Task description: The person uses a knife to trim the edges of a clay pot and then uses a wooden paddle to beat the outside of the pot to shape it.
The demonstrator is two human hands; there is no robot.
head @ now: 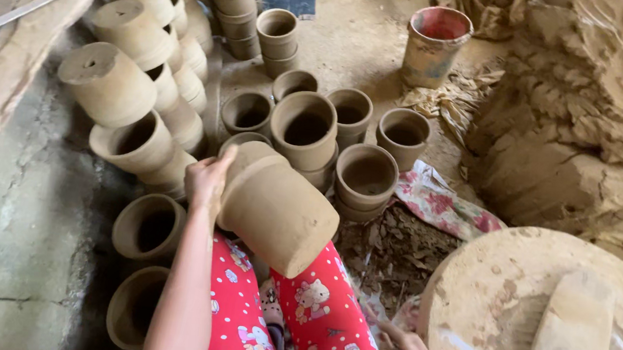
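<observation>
An unfired clay pot (275,208) is held up over the lap, just above the red patterned trousers (328,314). It is dull grey-brown, matt, with smooth walls and a thicker collar at the rim end. The pot is tipped on its side: its long axis runs from upper left to lower right, the collared mouth turned up and away toward the stacked pots, the flat closed base aimed down and toward the camera. The left hand (207,180) is clamped on the rim end, thumb laid along the collar, fingers hidden behind it. The right hand (403,344) is seen low down, well apart from the left, resting by the edge of a round clay-caked wheel slab (498,292); whether it is closed on anything cannot be told. A flat paddle-shaped piece (574,337) is laid on that slab. Just beyond the held pot, upright open pots (304,129) are clustered on the floor, some stacked in twos. To the left, leaning rows of stacked pots (131,66) are propped on their sides. Farther back a paint-stained bucket (434,46) is stood, and a large heap of raw clay (583,125) is piled at the right, with a flowered cloth (442,206) spread at its foot.
</observation>
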